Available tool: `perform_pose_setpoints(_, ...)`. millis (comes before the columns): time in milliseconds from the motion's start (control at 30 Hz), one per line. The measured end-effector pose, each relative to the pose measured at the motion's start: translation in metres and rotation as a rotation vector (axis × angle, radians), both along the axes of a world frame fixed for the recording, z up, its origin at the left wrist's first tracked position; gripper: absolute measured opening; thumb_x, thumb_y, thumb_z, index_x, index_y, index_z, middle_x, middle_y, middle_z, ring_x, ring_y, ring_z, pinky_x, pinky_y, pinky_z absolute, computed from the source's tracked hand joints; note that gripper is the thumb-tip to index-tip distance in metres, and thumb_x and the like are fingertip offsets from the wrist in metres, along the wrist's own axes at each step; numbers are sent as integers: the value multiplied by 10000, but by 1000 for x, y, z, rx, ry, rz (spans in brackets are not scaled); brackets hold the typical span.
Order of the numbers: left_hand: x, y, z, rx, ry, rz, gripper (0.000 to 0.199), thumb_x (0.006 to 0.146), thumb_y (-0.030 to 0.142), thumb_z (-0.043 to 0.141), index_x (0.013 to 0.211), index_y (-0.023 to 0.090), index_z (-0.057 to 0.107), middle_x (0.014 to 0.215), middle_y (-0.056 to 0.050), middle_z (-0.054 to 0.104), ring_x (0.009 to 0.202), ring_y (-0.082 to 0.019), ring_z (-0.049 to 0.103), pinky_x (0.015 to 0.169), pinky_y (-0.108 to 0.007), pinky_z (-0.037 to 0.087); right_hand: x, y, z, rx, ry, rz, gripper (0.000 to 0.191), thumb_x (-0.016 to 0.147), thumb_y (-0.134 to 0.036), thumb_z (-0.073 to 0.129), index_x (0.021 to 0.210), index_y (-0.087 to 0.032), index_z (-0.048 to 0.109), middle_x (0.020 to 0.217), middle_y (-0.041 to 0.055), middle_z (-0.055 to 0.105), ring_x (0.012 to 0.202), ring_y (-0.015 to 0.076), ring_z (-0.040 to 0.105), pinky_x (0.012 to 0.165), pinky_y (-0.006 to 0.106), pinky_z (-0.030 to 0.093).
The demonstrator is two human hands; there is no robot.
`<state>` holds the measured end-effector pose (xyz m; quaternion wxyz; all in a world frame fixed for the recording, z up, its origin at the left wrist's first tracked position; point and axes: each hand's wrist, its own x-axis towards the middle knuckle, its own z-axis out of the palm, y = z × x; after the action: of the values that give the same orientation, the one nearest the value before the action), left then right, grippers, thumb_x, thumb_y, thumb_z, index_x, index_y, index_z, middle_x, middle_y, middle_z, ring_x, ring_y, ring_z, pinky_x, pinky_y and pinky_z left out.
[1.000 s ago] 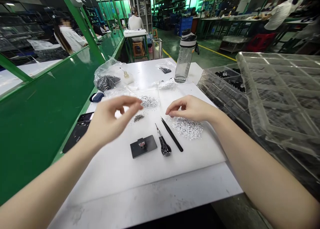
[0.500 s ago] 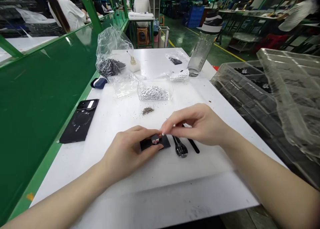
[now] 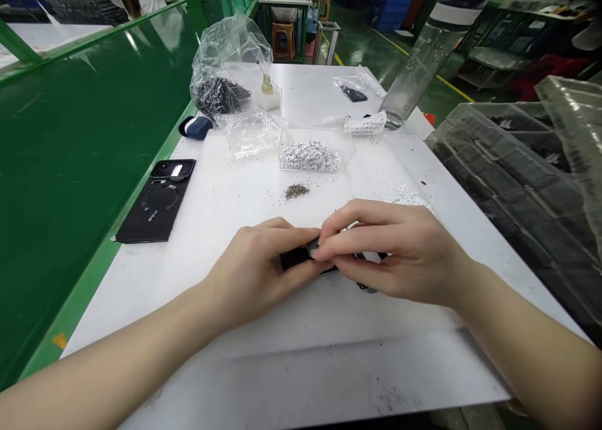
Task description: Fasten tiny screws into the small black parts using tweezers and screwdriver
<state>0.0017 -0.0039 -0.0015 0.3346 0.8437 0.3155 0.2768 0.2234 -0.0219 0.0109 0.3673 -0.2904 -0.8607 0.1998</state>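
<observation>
My left hand (image 3: pixel 249 264) is closed, its thumb and fingers gripping a small dark block (image 3: pixel 311 246) from both sides. Under that block lies a flat black piece (image 3: pixel 292 258), partly covered by the fingers. My right hand (image 3: pixel 404 251) meets the left one at the block, fingertips pressed together against it; whatever they pinch is hidden. Beneath the right hand a black tool with a rounded clear end (image 3: pixel 367 288) shows only in part. Beyond the hands sits a small heap of tiny brown bits (image 3: pixel 297 191).
A clear tray of white bits (image 3: pixel 310 156) stands behind the heap, and more white bits (image 3: pixel 408 196) lie at right. A black phone (image 3: pixel 157 204) is at left. Farther back are a plastic bag (image 3: pixel 226 60), a small bottle (image 3: pixel 267 85) and a glass tumbler (image 3: pixel 414 73). Compartment boxes (image 3: pixel 498 167) stack at right.
My right hand has come in over the left fingertips and now covers part of the block and most of the black tool. The view has tilted downward.
</observation>
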Motion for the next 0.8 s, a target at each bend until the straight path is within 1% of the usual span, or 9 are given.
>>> perform_pose_setpoints(67,0,0,0,20,18,-7,146,945,275,669,1042,263,778,902,3,786,795,-169,703,682,-262,550,-1,-1,0,4,-10,4,210,889,-58,633,949,-236,726,963,34,711,771,104,666,606,219,560)
perform_pose_setpoints(167,-1,0,0,9,41,-1,167,955,290,648,1054,265,781,906,-7,786,778,-173,705,655,-267,545,-2,-2,-1,16,-10,-10,229,894,-59,616,965,-253,713,966,41,706,810,131,677,650,267,578)
perform_pose_setpoints(233,0,1,0,-3,34,-3,170,949,288,653,1056,273,784,906,-3,786,777,-170,708,658,-269,548,-3,-2,-1,29,-9,-6,229,903,-62,610,970,-258,711,962,43,714,821,136,682,672,279,587)
perform_pose_setpoints(367,1,0,-1,20,-2,6,143,932,264,675,1022,271,786,891,12,784,781,-165,708,681,-266,551,-3,0,-4,143,5,17,261,877,-39,619,928,-276,716,913,23,753,766,124,700,637,253,592)
perform_pose_setpoints(467,1,-3,-1,44,-4,42,162,923,231,690,1050,273,782,892,34,786,781,-147,710,703,-244,548,-2,2,-4,214,17,-18,264,853,-39,646,904,-288,719,873,11,769,714,119,702,610,243,591)
perform_pose_setpoints(567,2,-4,-1,55,-17,72,162,913,238,717,1060,249,784,904,39,792,758,-127,711,709,-217,545,0,2,-2,176,58,-54,232,860,-56,662,919,-273,717,887,19,771,708,121,700,602,256,592)
perform_pose_setpoints(633,2,-4,0,43,-22,67,156,915,254,719,1056,249,786,911,39,794,760,-132,715,724,-221,549,1,1,-2,129,65,-57,232,860,-57,667,941,-271,707,899,12,771,717,129,705,600,273,593)
perform_pose_setpoints(733,2,-3,0,9,-31,48,153,933,260,699,1058,280,784,927,53,797,787,-140,724,756,-237,558,1,-2,-2,71,64,-70,308,830,-27,681,991,-289,669,885,-19,772,735,147,715,611,303,602)
perform_pose_setpoints(800,2,-2,0,3,-40,41,152,930,242,703,1047,295,785,927,67,796,795,-129,722,771,-229,557,-1,-4,-3,60,53,-66,351,818,-4,683,1019,-289,645,903,-24,775,744,145,713,625,305,607)
